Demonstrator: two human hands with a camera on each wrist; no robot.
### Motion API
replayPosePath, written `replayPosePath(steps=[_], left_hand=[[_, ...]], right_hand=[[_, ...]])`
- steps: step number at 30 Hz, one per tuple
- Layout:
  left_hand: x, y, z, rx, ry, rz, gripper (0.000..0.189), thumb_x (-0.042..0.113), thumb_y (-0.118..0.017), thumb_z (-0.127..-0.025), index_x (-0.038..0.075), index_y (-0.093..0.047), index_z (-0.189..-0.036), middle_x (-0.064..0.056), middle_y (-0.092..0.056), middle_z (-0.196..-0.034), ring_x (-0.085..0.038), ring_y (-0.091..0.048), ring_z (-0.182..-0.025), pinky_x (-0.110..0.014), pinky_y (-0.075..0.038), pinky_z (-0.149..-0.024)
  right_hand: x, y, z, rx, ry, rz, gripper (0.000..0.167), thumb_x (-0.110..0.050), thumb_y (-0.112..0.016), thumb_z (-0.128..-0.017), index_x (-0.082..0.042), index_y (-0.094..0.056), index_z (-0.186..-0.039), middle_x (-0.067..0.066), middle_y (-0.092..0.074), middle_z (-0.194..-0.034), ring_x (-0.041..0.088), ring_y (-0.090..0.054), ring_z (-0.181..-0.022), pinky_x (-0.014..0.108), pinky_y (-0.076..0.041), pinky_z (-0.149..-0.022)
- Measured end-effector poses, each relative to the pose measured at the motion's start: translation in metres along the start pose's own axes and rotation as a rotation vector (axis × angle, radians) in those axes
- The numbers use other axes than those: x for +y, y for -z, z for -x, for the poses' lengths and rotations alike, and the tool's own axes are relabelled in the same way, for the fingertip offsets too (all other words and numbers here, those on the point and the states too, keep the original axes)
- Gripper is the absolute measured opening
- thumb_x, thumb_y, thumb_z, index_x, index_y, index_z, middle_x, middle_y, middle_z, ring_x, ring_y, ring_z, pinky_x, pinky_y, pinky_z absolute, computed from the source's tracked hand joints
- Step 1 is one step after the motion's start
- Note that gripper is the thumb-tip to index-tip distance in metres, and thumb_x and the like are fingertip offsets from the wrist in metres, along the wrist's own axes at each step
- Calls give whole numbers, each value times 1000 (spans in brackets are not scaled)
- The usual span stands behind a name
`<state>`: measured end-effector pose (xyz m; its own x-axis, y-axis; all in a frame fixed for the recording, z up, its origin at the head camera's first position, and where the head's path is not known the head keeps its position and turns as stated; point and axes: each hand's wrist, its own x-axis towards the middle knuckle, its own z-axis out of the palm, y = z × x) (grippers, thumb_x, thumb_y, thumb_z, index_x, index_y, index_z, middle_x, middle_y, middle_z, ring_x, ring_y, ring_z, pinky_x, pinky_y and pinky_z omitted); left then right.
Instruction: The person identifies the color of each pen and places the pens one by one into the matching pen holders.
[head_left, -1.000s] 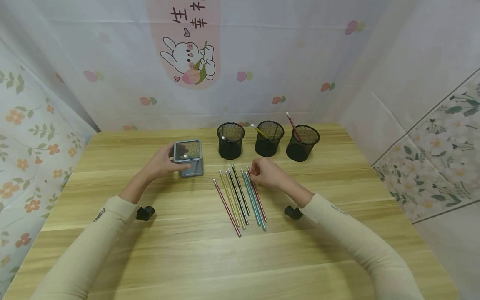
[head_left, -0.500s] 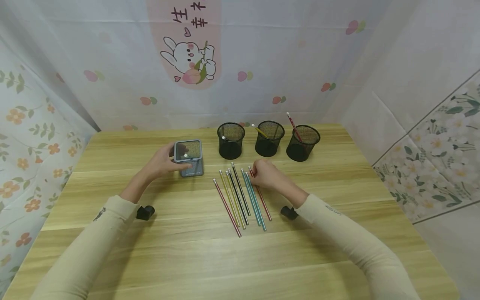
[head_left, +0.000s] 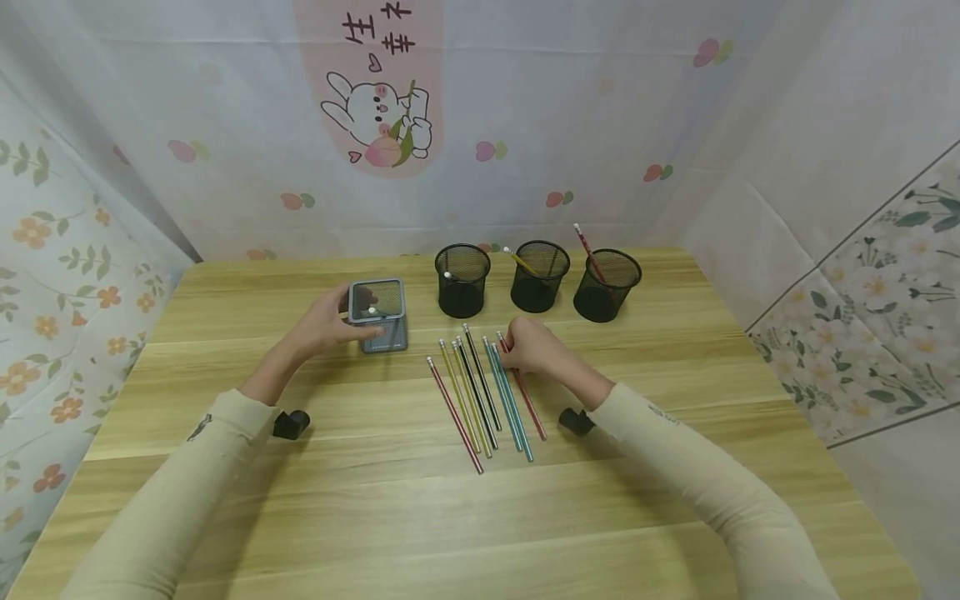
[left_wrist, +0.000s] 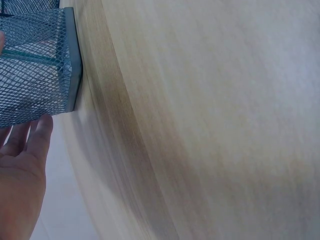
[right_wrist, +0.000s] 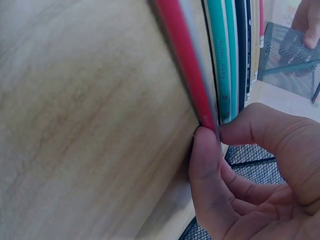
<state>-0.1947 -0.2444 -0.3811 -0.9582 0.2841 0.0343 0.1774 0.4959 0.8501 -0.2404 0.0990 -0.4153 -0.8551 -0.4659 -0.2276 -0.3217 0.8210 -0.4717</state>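
Observation:
My left hand (head_left: 322,325) holds a grey square mesh pencil holder (head_left: 395,337), thumb across its front and fingers behind. A teal pencil (left_wrist: 32,56) shows through the mesh in the left wrist view. On the table, my right hand (head_left: 536,346) pinches a red pencil (right_wrist: 185,60) between thumb and forefinger near its eraser end. Left of that pencil lie teal pencils (head_left: 517,421), black pencils (head_left: 485,387) and yellow pencils (head_left: 463,392), roughly side by side. Another red pencil (head_left: 455,417) lies at the row's left end.
Behind the pencils stand three round black mesh cups. The left cup (head_left: 461,300) holds a white-ended pencil, the middle cup (head_left: 534,296) a yellow one, the right cup (head_left: 597,304) a red one. A patterned curtain (head_left: 525,100) hangs behind the wooden table (head_left: 360,525).
The right hand has shifted slightly with the red pencil, whose lower end has swung right, away from the teal ones. The left hand and the holder have stayed put.

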Motion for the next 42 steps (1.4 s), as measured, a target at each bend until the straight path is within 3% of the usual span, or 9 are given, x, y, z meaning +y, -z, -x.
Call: replayPosePath(steps=[16, 24, 28, 33, 42], left_hand=[[-4, 0, -1, 10, -4, 2, 63, 6, -84, -85, -15, -48, -132, -34, -54, -134, -48, -49, -127, -60, -39, -106], [-1, -1, -1, 4, -4, 8, 62, 6, -83, -86, -15, -47, -133, -35, -53, -135, -48, -49, -127, -59, -39, -106], [-14, -1, -6, 11, 3, 9, 63, 6, -83, -86, -15, -47, -133, -35, -53, -135, -48, -49, -128, -59, -40, -104], [-37, -1, -14, 17, 10, 20, 67, 11, -86, -84, -9, -48, -136, -30, -54, -137, -43, -50, -128, -55, -47, -100], [-41, -1, -15, 10, 4, 23, 68, 11, -86, -84, -9, -48, -137, -29, -54, -138, -42, -50, -128, -55, -49, -97]], right_hand=[[4, 6, 3, -35, 13, -58, 40, -8, -74, -83, -17, -47, -54, -7, -44, -44, 8, -47, -40, 24, -35, -47], [4, 9, 7, -28, 4, -152, 23, -6, -75, -86, -7, -57, -71, 0, -56, -57, 13, -57, -46, 22, -44, -46], [3, 11, 9, -36, 10, -183, 15, -4, -73, -87, -2, -59, -86, 4, -61, -66, 17, -61, -50, 22, -46, -47], [3, 11, 10, -32, 4, -197, 16, -3, -73, -88, 0, -58, -92, 5, -63, -68, 17, -61, -51, 22, -44, -47], [3, 17, 13, 1, 25, -229, 12, 4, -68, -85, 1, -58, -91, 7, -61, -70, 13, -58, -52, 24, -48, -49]])
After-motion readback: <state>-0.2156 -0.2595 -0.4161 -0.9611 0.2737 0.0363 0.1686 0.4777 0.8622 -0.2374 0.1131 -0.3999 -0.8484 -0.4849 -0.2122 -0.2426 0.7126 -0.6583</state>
